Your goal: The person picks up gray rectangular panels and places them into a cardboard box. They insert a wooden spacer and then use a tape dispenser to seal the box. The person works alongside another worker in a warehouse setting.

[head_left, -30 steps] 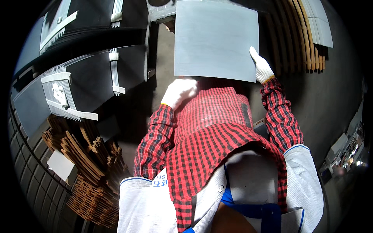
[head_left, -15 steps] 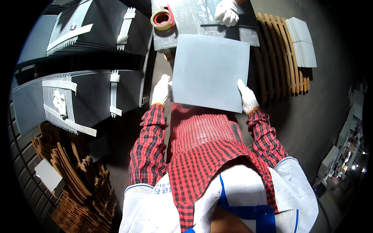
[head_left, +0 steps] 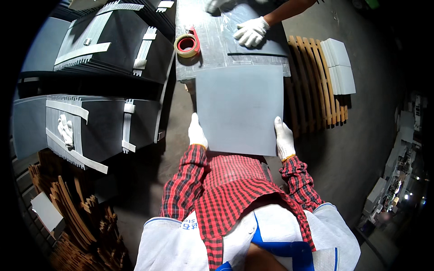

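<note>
A flat grey square slab (head_left: 240, 110) is held in front of my body, between my two gloved hands. My left hand (head_left: 197, 133) is closed on its left edge near the lower corner, with most fingers hidden beneath. On the opposite edge my right hand (head_left: 284, 139) grips it, thumb showing on top. The slab's far edge overlaps the near edge of a metal-topped table (head_left: 199, 72) in my view; whether they touch I cannot tell. On that table lies a dark sheet or slab (head_left: 271, 43) with a co-worker's gloved hand (head_left: 251, 32) spread on it.
Tape rolls (head_left: 186, 46), one red inside a yellowish one, lie on the table's left. Racked dark slabs (head_left: 104, 122) with pale strips stand at left, white gloves (head_left: 66, 131) on them. Wood pieces (head_left: 74, 212) are piled lower left. A slatted pallet (head_left: 316, 81) and white blocks (head_left: 341, 67) are at right.
My view has shifted, so the table and slab sit lower in it. The slab has turned straighter. The co-worker's hand now lies spread, and a second, blurred gloved hand shows beyond.
</note>
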